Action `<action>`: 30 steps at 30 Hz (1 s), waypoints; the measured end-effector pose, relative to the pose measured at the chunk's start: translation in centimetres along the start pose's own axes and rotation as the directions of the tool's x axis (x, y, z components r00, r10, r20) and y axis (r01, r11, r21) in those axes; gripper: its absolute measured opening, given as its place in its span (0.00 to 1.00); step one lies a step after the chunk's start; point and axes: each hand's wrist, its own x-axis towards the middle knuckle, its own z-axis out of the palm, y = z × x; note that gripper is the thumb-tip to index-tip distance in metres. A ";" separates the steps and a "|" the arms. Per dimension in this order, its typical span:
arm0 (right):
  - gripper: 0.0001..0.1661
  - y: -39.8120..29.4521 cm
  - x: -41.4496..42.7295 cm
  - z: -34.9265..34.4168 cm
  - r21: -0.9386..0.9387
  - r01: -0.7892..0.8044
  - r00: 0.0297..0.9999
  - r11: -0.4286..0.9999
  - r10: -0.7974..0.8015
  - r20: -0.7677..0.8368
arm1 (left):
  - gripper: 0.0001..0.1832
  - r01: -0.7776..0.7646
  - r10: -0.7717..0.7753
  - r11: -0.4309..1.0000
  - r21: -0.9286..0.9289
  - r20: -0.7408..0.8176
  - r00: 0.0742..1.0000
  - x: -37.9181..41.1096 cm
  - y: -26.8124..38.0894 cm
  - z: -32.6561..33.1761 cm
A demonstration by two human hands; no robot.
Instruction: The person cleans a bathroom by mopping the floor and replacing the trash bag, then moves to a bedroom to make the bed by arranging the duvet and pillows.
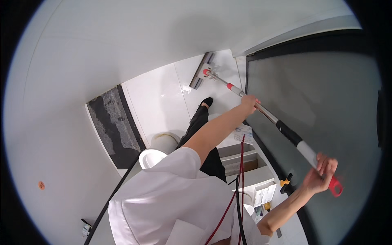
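Observation:
A telescopic floor mop (269, 115) slants across the view from lower right to upper middle. My left hand (249, 104) grips its metal shaft partway down. My right hand (324, 173) is closed round the grey upper grip, just above which the red hanging loop (336, 187) sticks out. Its long flat mop head (201, 71) rests on the white tiled floor (165, 92), the far end close to the wall's base. The underside of the head is hidden.
A frosted glass door (312, 92) with a dark frame stands right of the mop. The white wall (128, 39) rises beyond. At left are a dark stone-like floor patch (113, 128) and a round white bin-like container (153, 157). White shelving (245, 165) stands near my right side; red cords hang in front.

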 end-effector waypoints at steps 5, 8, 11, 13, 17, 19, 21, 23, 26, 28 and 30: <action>0.11 -1.0 -10.2 -4.5 -0.125 -0.120 0.897 0.985 0.054 -0.439 | 0.04 0.139 -0.090 0.898 0.418 -0.136 0.987 -2.6 -6.8 -3.7; 0.08 -2.4 -14.7 -4.8 -0.095 -0.100 0.873 0.990 0.041 -0.485 | 0.05 -0.037 -0.093 0.312 0.950 0.070 0.993 -0.9 -10.5 -11.0; 0.11 -3.6 -18.5 -5.8 -0.178 -0.124 0.849 0.976 0.011 -0.528 | 0.04 0.282 -0.127 0.754 0.594 -0.289 0.949 -6.8 -11.9 -10.1; 0.20 -4.6 -17.8 -7.3 -0.218 -0.068 0.972 0.974 0.015 -0.234 | 0.02 0.245 -0.137 0.874 0.421 -0.270 0.953 -5.2 -12.6 -12.4; 0.40 -4.3 -14.6 -8.1 0.007 0.015 0.996 1.000 -0.015 0.090 | 0.05 0.120 -0.010 0.798 0.591 -0.186 0.982 -6.8 -8.8 -11.7; 0.37 -2.2 -13.2 -11.2 -0.090 -0.006 0.998 0.996 0.011 0.058 | 0.06 0.109 0.014 0.725 0.680 -0.174 0.985 -8.4 -5.3 -11.3; 0.28 0.2 -11.2 -12.2 -0.884 -0.112 0.993 0.453 0.026 -0.113 | 0.05 0.114 -0.013 0.843 0.526 -0.192 0.981 -9.0 -2.2 -12.7; 0.26 3.8 -10.5 -15.5 -0.997 0.076 0.995 0.015 0.058 0.077 | 0.06 0.032 0.021 0.922 0.387 -0.132 0.991 -11.2 0.0 -14.2; 0.29 7.1 -10.3 -16.4 -0.977 -0.123 0.972 0.174 0.222 -0.083 | 0.05 0.074 -0.061 0.957 0.280 -0.056 0.997 -12.6 1.5 -18.2; 0.29 5.3 -9.4 -14.3 -0.899 -0.328 0.883 0.290 0.431 -0.184 | 0.05 0.055 -0.052 0.977 0.206 -0.021 0.998 -16.5 2.0 -19.3; 0.29 6.8 -9.8 -16.0 -0.932 -0.230 0.927 0.281 0.354 -0.122 | 0.05 0.102 -0.101 0.994 0.031 -0.032 0.994 -17.7 3.0 -21.0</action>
